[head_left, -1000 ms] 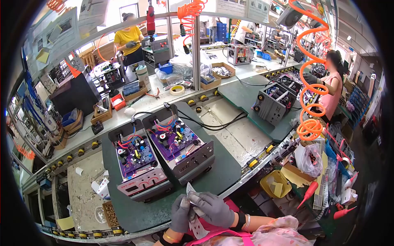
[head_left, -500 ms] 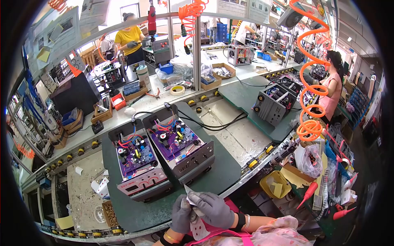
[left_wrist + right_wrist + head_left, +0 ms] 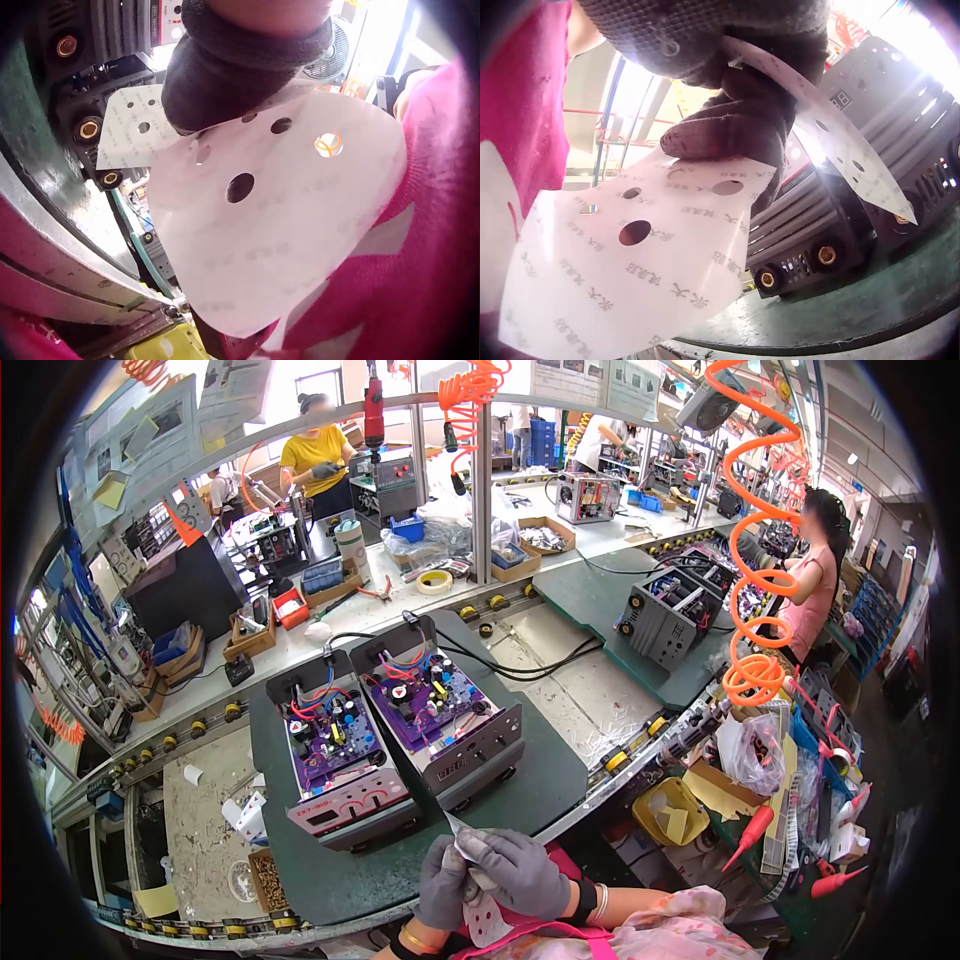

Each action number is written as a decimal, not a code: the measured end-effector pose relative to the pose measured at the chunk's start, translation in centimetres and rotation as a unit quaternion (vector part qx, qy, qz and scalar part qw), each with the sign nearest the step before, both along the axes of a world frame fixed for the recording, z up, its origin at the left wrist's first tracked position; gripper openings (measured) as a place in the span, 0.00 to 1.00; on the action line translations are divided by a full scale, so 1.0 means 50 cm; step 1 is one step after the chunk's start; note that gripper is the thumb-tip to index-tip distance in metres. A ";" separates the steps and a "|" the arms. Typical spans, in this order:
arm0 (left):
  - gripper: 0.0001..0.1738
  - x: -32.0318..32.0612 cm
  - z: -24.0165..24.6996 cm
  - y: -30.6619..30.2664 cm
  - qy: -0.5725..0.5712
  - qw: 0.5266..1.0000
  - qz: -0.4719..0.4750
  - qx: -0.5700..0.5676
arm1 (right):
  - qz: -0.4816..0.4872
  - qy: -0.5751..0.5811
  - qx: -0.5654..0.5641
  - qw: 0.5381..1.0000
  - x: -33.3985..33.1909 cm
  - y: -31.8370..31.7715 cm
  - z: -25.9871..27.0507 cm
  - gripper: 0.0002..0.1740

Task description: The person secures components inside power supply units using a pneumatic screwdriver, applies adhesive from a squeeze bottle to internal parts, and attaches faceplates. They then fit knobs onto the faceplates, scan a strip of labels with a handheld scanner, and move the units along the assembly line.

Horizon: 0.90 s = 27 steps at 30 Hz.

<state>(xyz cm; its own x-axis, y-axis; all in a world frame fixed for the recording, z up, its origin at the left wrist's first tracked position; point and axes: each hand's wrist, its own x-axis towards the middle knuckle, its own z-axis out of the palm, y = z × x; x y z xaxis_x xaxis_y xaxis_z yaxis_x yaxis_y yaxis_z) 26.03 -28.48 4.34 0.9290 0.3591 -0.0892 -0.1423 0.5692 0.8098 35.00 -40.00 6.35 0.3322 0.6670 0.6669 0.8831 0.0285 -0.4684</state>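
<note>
Both of my hands wear grey gloves and are close together at the front edge of the green board [image 3: 340, 885]. Between them is a white adhesive-backed label sheet [image 3: 487, 922] with round holes cut through it. My left hand [image 3: 440, 885] pinches it from one side, my right hand [image 3: 518, 872] from the other, thumbs near its middle. In the right wrist view, faint grey characters cover the curved backing [image 3: 660, 277] of the sheet; its other end sticks out past the fingers. The left wrist view shows the sheet [image 3: 285, 217] bowed below a dark gloved finger [image 3: 217, 90].
Two opened machines with purple circuit boards, a left one [image 3: 335, 735] and a right one [image 3: 435, 705], stand on the board beyond my hands. A box of brass fittings [image 3: 268, 880] is at left, a yellow bin [image 3: 672, 810] at right. An orange coiled hose [image 3: 755, 630] hangs at right.
The sheet has turned in my hands: its upper end looks narrower and its lower end shows broader. My hands stay nearly in place. The person at right has turned.
</note>
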 end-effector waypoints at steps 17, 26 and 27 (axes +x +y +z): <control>0.08 -0.017 0.028 0.018 0.040 0.998 0.007 0.041 | 0.025 0.021 -0.013 0.999 0.014 -0.002 -0.010 0.24; 0.06 -0.022 0.022 0.020 0.063 0.996 0.026 0.057 | -0.039 0.410 0.054 0.910 0.018 -0.006 -0.054 0.12; 0.06 -0.024 0.028 0.028 0.028 0.997 0.063 0.044 | -0.052 0.491 0.075 0.867 0.037 -0.005 -0.076 0.13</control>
<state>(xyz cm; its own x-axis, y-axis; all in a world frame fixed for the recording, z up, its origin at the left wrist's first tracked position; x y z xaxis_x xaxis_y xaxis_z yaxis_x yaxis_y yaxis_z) 24.82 -27.06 5.73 0.8707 0.4812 -0.1019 -0.1617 0.4756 0.8647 36.86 -40.25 2.56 0.8414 0.5299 0.1064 0.0632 0.0992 -0.9931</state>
